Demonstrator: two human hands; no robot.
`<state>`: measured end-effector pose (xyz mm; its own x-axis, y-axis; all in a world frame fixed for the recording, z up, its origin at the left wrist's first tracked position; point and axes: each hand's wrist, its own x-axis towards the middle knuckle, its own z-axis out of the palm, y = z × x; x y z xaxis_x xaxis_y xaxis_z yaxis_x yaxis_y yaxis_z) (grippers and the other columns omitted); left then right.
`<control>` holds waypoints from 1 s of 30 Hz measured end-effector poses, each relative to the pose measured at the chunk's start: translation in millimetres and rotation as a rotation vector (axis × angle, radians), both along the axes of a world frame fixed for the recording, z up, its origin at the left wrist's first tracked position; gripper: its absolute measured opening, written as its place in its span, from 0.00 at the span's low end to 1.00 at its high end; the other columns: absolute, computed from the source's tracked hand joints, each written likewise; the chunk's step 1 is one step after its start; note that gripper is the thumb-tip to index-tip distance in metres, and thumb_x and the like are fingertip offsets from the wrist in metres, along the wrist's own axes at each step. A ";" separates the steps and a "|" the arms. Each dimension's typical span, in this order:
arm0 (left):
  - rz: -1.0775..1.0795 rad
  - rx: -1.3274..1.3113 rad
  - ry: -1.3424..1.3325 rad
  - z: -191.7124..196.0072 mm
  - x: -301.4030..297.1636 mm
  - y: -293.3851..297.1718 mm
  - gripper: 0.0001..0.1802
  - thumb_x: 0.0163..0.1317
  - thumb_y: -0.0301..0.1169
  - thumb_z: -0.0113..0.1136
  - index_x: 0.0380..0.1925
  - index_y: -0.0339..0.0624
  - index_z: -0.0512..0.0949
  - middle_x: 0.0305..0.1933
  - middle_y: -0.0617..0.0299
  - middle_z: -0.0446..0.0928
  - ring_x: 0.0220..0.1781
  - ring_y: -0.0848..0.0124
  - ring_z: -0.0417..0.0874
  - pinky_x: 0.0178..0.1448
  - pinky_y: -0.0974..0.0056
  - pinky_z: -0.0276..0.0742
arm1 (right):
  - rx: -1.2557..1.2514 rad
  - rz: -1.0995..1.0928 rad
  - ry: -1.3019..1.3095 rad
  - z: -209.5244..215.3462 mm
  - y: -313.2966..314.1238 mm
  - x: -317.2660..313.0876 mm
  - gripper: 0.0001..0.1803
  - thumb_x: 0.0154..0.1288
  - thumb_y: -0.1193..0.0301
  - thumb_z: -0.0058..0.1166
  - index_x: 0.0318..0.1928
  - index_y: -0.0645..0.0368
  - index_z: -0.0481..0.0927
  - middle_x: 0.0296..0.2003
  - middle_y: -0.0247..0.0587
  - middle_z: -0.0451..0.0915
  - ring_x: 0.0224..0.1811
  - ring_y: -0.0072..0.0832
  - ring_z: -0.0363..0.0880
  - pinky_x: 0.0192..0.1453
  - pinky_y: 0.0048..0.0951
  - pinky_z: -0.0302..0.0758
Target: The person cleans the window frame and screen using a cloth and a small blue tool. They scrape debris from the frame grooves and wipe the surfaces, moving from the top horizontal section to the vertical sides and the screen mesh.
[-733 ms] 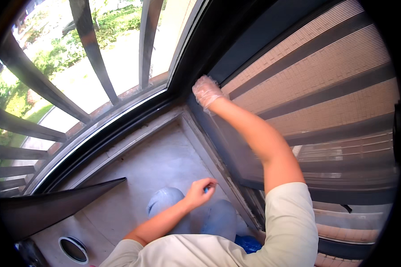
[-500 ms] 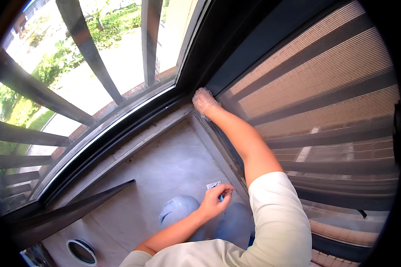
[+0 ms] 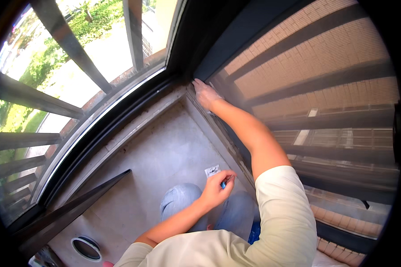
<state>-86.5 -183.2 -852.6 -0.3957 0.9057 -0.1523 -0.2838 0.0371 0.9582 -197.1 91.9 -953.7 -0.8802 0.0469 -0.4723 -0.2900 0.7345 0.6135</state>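
Observation:
My right hand (image 3: 205, 93) reaches far forward and lies flat on the dark frame of the mesh screen (image 3: 325, 62), close to the corner where it meets the window frame. It looks pale, as if in a thin glove, and nothing shows in it. My left hand (image 3: 218, 187) is held over my knees in blue jeans (image 3: 182, 200). Its fingers pinch a small white packet (image 3: 212, 171) and a small blue item (image 3: 223, 183).
Grey stone floor (image 3: 165, 147) lies under me. Thick metal bars (image 3: 67, 44) stand outside the window on the left. A long dark bar (image 3: 75, 209) lies slanted on the floor, with a round white-rimmed opening (image 3: 87, 247) beside it. The screen wall closes off the right.
My right hand has slid along the screen frame toward the far corner. My left hand has shifted a little right with the white packet, and the view has tilted.

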 end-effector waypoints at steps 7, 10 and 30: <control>0.052 -0.001 -0.009 -6.8 4.9 1.0 0.06 0.62 0.23 0.53 0.38 0.38 0.77 0.22 0.66 0.74 0.25 0.80 0.73 0.30 0.73 0.68 | 0.012 0.067 -0.266 2.4 -33.2 116.0 0.24 0.60 0.61 0.43 0.51 0.60 0.79 0.62 0.50 0.68 0.71 0.43 0.52 0.75 0.55 0.33; 0.051 -0.012 -0.004 -2.1 5.6 5.0 0.06 0.62 0.23 0.53 0.37 0.38 0.77 0.22 0.66 0.74 0.25 0.81 0.73 0.30 0.73 0.68 | -0.150 0.050 -0.185 -1.2 -33.3 142.9 0.19 0.58 0.62 0.46 0.42 0.58 0.83 0.55 0.47 0.74 0.67 0.42 0.58 0.73 0.50 0.43; -0.031 -0.004 -0.069 2.3 19.1 2.7 0.06 0.60 0.23 0.53 0.37 0.35 0.77 0.21 0.64 0.73 0.23 0.79 0.71 0.29 0.71 0.67 | 0.069 0.001 0.251 22.6 -24.1 18.9 0.16 0.57 0.68 0.47 0.41 0.62 0.82 0.42 0.40 0.78 0.49 0.36 0.69 0.51 0.38 0.62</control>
